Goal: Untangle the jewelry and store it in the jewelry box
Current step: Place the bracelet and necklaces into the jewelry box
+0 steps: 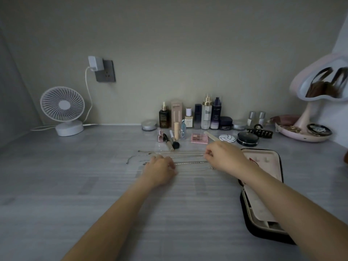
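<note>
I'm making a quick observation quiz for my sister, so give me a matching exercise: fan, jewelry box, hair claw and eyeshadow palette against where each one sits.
Things: 1 fan; 2 jewelry box; 3 hair claw; 4 eyeshadow palette.
Places: A next to the mirror; B at the far left; C just behind the right hand; D lying open at the near right.
Pairs: 1-B, 2-D, 3-A, 4-C.

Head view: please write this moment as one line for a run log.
phase: untangling | left hand: on chains, hold unclear | right hand: pinches chains | jewelry box: open, at right of chains
</note>
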### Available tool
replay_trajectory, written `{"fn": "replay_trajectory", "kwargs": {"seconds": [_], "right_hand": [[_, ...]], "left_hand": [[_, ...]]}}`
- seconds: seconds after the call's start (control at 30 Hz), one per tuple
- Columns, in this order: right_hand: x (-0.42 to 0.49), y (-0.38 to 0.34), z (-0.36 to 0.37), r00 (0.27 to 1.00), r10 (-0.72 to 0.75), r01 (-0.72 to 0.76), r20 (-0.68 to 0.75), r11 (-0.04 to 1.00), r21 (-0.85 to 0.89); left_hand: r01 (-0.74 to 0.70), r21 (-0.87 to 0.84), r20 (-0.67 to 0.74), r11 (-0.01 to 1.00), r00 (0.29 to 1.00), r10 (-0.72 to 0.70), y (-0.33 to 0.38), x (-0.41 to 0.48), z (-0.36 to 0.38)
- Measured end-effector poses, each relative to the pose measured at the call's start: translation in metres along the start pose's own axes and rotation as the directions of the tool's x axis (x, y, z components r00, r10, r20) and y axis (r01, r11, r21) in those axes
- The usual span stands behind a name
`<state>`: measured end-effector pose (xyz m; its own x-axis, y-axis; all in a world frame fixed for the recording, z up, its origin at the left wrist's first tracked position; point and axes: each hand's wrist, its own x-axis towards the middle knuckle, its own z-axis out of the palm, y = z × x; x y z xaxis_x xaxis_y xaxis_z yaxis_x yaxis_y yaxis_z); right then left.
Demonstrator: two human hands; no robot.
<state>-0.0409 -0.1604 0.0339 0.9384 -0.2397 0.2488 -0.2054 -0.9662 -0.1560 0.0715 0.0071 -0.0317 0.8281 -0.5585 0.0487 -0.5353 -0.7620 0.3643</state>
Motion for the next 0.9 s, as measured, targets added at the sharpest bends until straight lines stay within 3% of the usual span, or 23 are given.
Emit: {"fn": "replay_trajectory", "kwargs": {"seconds": [0.13,0.27,0.37,0.47,0.63,0.7,0.8,0.9], "right_hand": [[0.014,-0.013,0.015,0.993,0.002,0.002,0.115,1.0,-0.032],[0.021,-0.027,0.028,0.97,-0.052,0.034,0.239,0.997,0.075],[0.022,-0.037,0.032,0.942,-0.076,0.021,0.326,0.985,0.17],[0.026,-0.039,0.042,0.925,-0.089,-0.063,0.37,0.923,0.379],[0.027,-0.036,0.034,0.936,-0.121,-0.022,0.332,0.918,0.397],[0.026,-0.034,0.029,0.936,-0.123,-0.052,0.33,0.879,0.474],[0.021,-0.032,0.019,0.941,-0.128,-0.09,0.312,0.796,0.598],[0.014,-0.03,0.005,0.945,-0.135,-0.107,0.298,0.735,0.67]], "left_hand": [[-0.032,0.112,-0.042,0.993,0.998,0.037,0.003,-0.001,0.007],[-0.038,0.095,-0.074,0.995,0.996,0.045,0.004,-0.003,0.012],[-0.031,-0.074,-0.11,0.997,0.994,0.023,0.003,-0.005,0.008],[-0.076,-0.225,-0.156,0.971,0.987,0.041,-0.001,-0.007,0.005],[-0.088,-0.45,-0.153,0.889,0.988,0.02,-0.006,-0.005,0.006],[-0.134,-0.527,-0.164,0.839,0.985,0.054,-0.001,-0.009,0.004],[-0.258,-0.626,-0.122,0.736,0.964,0.234,0.01,-0.012,0.0],[-0.271,-0.695,-0.061,0.666,0.945,0.322,0.031,-0.018,-0.001]]}}
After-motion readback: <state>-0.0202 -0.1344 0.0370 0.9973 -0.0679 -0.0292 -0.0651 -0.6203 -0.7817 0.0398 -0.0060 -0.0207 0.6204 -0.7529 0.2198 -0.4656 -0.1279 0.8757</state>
